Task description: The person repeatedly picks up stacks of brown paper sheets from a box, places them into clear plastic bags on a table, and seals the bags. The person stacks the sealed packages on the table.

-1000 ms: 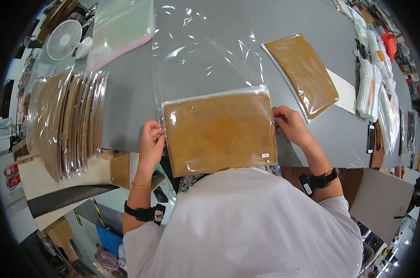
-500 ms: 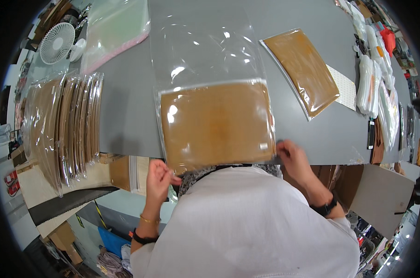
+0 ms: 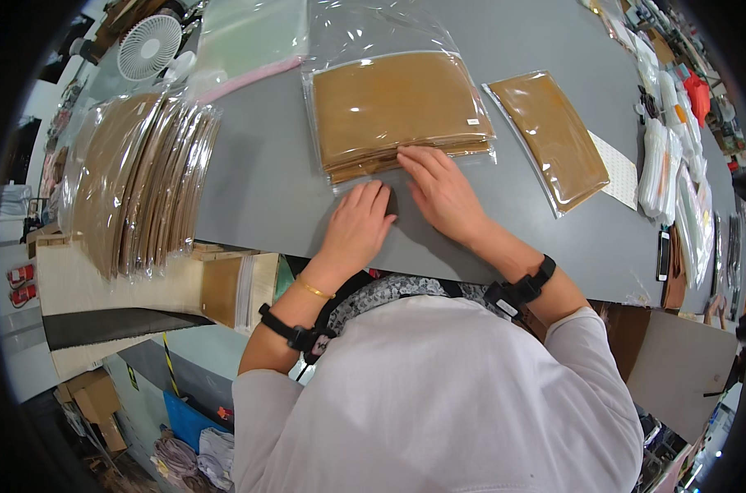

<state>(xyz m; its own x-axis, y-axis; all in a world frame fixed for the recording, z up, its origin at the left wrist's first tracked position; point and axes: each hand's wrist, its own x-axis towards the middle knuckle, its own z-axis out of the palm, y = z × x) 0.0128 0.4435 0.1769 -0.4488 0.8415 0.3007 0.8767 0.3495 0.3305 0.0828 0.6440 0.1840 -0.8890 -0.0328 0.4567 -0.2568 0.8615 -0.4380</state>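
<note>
A brown folded bundle in a clear plastic bag [image 3: 401, 103] lies flat on the grey table in front of me, its layered edge facing me. The bag's unfilled clear end [image 3: 377, 25] stretches away toward the far side. My right hand [image 3: 444, 189] is open, with its fingertips touching the bag's near edge. Just left of it, my left hand [image 3: 358, 220] lies open with fingers outstretched, close to the near edge of the bag; whether it touches the plastic I cannot tell. Neither hand grips anything.
Another bagged brown bundle [image 3: 551, 140] lies to the right, partly over a white dotted sheet [image 3: 616, 171]. Several bagged brown bundles [image 3: 134, 189] stand in a row at left. Behind them are clear bags [image 3: 254, 41] and a white fan [image 3: 149, 48]. A phone [image 3: 663, 253] lies far right.
The bagged bundle has moved away from me, from the table's front edge farther onto the table. Both hands have come from its sides to its near edge, fingers now extended.
</note>
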